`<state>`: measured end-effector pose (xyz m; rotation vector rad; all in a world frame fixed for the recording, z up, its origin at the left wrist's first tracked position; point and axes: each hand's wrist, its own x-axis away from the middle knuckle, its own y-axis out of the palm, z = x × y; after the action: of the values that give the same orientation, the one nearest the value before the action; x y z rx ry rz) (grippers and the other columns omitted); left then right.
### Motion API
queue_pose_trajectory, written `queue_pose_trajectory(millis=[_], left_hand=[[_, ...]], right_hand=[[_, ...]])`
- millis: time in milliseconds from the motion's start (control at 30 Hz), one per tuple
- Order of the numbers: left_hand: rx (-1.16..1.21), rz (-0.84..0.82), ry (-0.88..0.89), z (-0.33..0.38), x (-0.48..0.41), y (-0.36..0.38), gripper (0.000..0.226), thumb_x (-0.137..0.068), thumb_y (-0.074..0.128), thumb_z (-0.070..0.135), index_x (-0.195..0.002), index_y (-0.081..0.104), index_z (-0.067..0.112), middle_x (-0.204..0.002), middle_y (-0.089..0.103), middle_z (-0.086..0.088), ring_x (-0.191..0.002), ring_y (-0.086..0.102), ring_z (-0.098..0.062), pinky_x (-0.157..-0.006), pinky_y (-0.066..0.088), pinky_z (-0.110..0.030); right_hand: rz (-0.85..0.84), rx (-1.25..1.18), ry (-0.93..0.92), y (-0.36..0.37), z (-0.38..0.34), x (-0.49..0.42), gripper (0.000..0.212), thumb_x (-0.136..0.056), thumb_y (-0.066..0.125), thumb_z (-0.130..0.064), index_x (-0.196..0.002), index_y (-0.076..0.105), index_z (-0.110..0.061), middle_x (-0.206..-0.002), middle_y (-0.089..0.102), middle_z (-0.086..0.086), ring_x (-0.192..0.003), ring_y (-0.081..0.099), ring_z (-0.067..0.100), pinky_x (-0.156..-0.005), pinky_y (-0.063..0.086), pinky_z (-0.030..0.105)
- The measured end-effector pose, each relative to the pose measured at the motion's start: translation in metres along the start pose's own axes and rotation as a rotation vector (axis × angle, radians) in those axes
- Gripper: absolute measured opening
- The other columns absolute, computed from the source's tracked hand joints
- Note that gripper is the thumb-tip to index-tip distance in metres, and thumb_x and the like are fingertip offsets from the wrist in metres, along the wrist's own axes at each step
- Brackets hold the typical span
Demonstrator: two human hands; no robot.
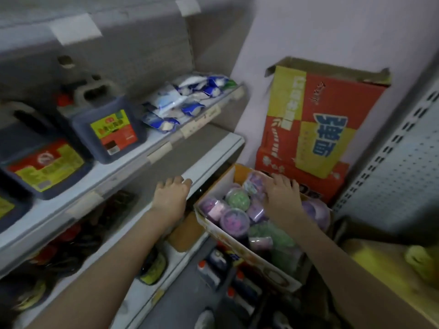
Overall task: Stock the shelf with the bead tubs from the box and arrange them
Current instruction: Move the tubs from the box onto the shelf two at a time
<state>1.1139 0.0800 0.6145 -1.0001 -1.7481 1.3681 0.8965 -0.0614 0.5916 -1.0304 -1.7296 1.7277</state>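
We judged the open brown cardboard box [237, 248] the risk: it seemed tilted, with the round clear-lidded purple and green bead tubs [234, 219] heaped loose inside, so lifting one could roll others over its near wall. Our right hand [281, 195] lay spread on the tubs at the box's far end, gripping nothing (blur softened the fingertips). Our left hand [171, 195], left of the box, touched the pale grey metal shelf [221, 148] edge; we could not tell whether it gripped.
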Motion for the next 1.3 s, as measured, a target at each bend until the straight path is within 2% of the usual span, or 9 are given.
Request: queue_pose_trajectory(millis=[67,200,400,533,667,833,1000,1167,1300], left_hand=[[0.007,-0.006,0.056,0.015,-0.017,0.015,0.055,-0.083,0.053,0.007,-0.134,0.041,0.021,-0.134,0.047,-0.006,-0.12,0.047,-0.028,-0.097,0.038,-0.041],[0.006,-0.033,0.187,0.042,-0.052,0.043,0.054,-0.081,0.059,0.013,-0.132,0.042,0.019,-0.13,0.048,-0.007,-0.119,0.048,-0.028,-0.096,0.039,-0.04],[0.01,-0.11,0.346,0.064,-0.099,0.086,0.041,-0.087,0.052,0.011,-0.126,0.046,0.019,-0.125,0.052,-0.006,-0.114,0.052,-0.025,-0.094,0.04,-0.037],[0.059,-0.069,0.465,0.064,-0.13,0.116,0.039,-0.072,0.069,0.01,-0.108,0.061,0.023,-0.101,0.065,-0.004,-0.089,0.064,-0.023,-0.079,0.049,-0.033],[0.049,-0.213,0.525,0.076,-0.159,0.149,0.036,-0.086,0.052,0.013,-0.121,0.051,0.024,-0.12,0.056,0.002,-0.108,0.056,-0.02,-0.085,0.046,-0.032],[0.121,-0.268,0.621,0.118,-0.186,0.169,0.031,-0.089,0.054,0.019,-0.12,0.049,0.019,-0.122,0.055,-0.002,-0.11,0.055,-0.023,-0.087,0.047,-0.036],[0.188,-0.177,0.791,0.17,-0.216,0.166,0.027,-0.086,0.051,0.015,-0.112,0.056,0.015,-0.111,0.059,-0.005,-0.101,0.058,-0.025,-0.082,0.046,-0.035],[0.143,-0.169,0.859,0.218,-0.236,0.158,0.037,-0.088,0.051,0.013,-0.125,0.046,0.012,-0.123,0.052,-0.009,-0.111,0.053,-0.029,-0.081,0.043,-0.038],[0.147,-0.178,0.849,0.24,-0.253,0.163,0.027,-0.089,0.051,0.018,-0.116,0.049,0.013,-0.12,0.052,-0.009,-0.112,0.051,-0.029,-0.082,0.043,-0.04]], right_hand=[[-0.035,-0.004,0.053,0.017,0.016,0.004,0.052,-0.062,0.081,-0.018,-0.111,0.066,-0.01,-0.103,0.066,0.013,-0.095,0.062,0.034,-0.083,0.047,0.047],[-0.111,-0.041,0.131,0.047,0.044,0.006,0.042,-0.072,0.071,-0.016,-0.113,0.063,-0.011,-0.105,0.062,0.012,-0.1,0.058,0.037,-0.086,0.044,0.048],[-0.227,-0.089,0.28,0.095,0.054,-0.005,0.042,-0.089,0.048,-0.018,-0.132,0.046,-0.016,-0.135,0.045,0.005,-0.126,0.039,0.028,-0.105,0.026,0.048],[-0.355,-0.115,0.378,0.131,0.052,-0.009,0.044,-0.091,0.048,-0.023,-0.134,0.043,-0.019,-0.14,0.041,0.005,-0.129,0.037,0.029,-0.105,0.028,0.045],[-0.448,-0.144,0.505,0.157,0.058,-0.002,0.052,-0.087,0.053,-0.021,-0.137,0.04,-0.02,-0.139,0.043,0.005,-0.13,0.037,0.027,-0.108,0.029,0.043],[-0.422,-0.176,0.726,0.164,0.076,0.006,0.054,-0.089,0.053,-0.019,-0.141,0.035,-0.019,-0.141,0.041,0.005,-0.13,0.038,0.025,-0.109,0.028,0.041],[-0.359,-0.193,0.884,0.171,0.1,0.001,0.053,-0.088,0.054,-0.022,-0.138,0.036,-0.018,-0.135,0.046,0.009,-0.125,0.044,0.031,-0.104,0.034,0.045],[-0.223,-0.278,1.067,0.173,0.131,-0.015,0.052,-0.093,0.049,-0.036,-0.138,0.037,-0.013,-0.137,0.044,0.014,-0.121,0.047,0.035,-0.096,0.042,0.047],[-0.262,-0.348,1.26,0.18,0.158,-0.036,0.069,-0.093,0.039,-0.058,-0.143,0.028,-0.012,-0.139,0.04,0.016,-0.121,0.047,0.038,-0.093,0.041,0.048]])
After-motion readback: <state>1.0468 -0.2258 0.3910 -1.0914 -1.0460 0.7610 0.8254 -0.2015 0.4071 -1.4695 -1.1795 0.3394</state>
